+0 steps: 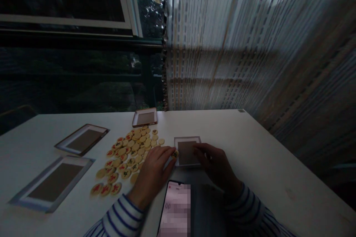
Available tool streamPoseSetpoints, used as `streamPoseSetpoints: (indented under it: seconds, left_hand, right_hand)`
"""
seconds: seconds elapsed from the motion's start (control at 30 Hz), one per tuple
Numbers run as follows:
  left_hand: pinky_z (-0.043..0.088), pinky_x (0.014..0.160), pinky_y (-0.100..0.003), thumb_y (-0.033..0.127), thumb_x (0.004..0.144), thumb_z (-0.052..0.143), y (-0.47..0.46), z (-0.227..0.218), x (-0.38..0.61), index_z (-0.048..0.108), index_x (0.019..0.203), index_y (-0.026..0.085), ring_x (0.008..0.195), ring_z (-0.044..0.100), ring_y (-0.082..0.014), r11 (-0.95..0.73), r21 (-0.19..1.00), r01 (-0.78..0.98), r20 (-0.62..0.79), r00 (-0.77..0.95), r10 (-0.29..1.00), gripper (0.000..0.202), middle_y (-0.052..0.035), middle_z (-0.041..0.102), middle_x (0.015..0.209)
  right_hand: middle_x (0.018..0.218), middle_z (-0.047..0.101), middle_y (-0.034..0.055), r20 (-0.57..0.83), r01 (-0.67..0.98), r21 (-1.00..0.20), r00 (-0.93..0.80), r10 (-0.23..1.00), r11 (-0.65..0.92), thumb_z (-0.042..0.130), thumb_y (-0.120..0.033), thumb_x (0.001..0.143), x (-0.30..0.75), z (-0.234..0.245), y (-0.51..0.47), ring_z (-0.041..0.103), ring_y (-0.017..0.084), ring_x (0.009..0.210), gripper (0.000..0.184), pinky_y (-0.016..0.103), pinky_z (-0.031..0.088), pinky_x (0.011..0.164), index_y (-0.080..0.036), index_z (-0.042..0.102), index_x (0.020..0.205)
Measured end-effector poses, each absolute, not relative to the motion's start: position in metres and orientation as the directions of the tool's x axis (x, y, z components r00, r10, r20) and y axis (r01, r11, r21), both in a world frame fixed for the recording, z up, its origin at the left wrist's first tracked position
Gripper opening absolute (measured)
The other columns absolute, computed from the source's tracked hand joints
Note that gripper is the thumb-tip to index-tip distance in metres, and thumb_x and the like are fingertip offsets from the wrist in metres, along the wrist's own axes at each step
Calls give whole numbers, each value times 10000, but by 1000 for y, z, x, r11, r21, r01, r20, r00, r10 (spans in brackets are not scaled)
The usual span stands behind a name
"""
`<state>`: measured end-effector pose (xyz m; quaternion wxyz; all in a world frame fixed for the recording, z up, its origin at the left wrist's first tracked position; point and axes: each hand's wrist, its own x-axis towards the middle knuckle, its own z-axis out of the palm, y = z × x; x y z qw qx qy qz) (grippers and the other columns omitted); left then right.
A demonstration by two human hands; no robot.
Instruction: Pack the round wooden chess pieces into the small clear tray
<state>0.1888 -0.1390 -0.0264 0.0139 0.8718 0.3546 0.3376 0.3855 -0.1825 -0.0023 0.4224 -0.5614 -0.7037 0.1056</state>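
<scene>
**A round piece in the left grip, beside a shallow tray**

The round piece (pixel 175 154), pale yellow with a dark sign on it, is between the thumb and fingers of the left grip (pixel 154 170), which is closed on it. It is at the left border of the shallow tray (pixel 185 152); whether it touches this border, I cannot tell. The tray has a pale rim and a brown middle, and it lies between the two grips.

The right grip (pixel 217 163) is at the other side of this tray, with bent fingers above its right part. Whether it grasps something, I cannot tell, because the fingers are dark.

To the left of the left grip, many yellow discs (pixel 136 148) are spread in a loose heap, some with red signs, some with dark ones. Nearer to the person than both grips lies a phone (pixel 174 207), partly pixelated.

Beyond the discs from the left grip is a brown-rimmed tray (pixel 145 118); farther left of this grip lie a dark-rimmed tray (pixel 83 140) and a grey-rimmed tray (pixel 52 183). All rest on the white bench (pixel 278 177). Behind it, ahead of the grips, hangs a striped curtain (pixel 205 44).
</scene>
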Motion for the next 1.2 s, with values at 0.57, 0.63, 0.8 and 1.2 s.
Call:
streamPoseSetpoints:
  seconds: [0.57, 0.63, 0.8, 1.2]
  left_hand:
    - [394, 866, -407, 246, 796, 479, -136, -28, 212, 498, 1029, 191, 933, 536, -193, -739, 333, 586, 602, 471, 645, 240, -56, 610, 977]
    - [388, 874, -403, 236, 795, 481, -138, -30, 211, 497, 1023, 193, 924, 538, -183, -751, 332, 571, 583, 501, 639, 232, -47, 611, 973]
    - [386, 870, -401, 223, 805, 468, -142, -32, 210, 495, 1032, 199, 923, 537, -177, -774, 317, 548, 584, 531, 614, 229, -51, 607, 983]
    - [430, 786, -379, 218, 790, 495, -145, -33, 213, 491, 1014, 196, 854, 557, -177, -784, 339, 520, 611, 512, 604, 225, -43, 626, 911]
  right_hand:
    - [733, 629, 22, 502, 651, -666, 29, 865, 364, 441, -255, 816, 388, -3, -180, 522, 97, 583, 195, 210, 414, 560, -170, 606, 876]
    - [720, 622, 17, 494, 652, -665, 19, 869, 364, 460, -251, 807, 387, -5, -180, 519, 94, 580, 181, 207, 413, 556, -171, 600, 886]
    - [689, 612, 9, 458, 642, -674, -24, 888, 365, 485, -264, 795, 384, -8, -180, 520, 91, 583, 167, 206, 415, 548, -174, 593, 885]
    - [669, 624, -7, 370, 590, -732, -78, 926, 342, 495, -325, 795, 379, -9, -179, 527, 71, 550, 176, 185, 401, 499, -183, 596, 813]
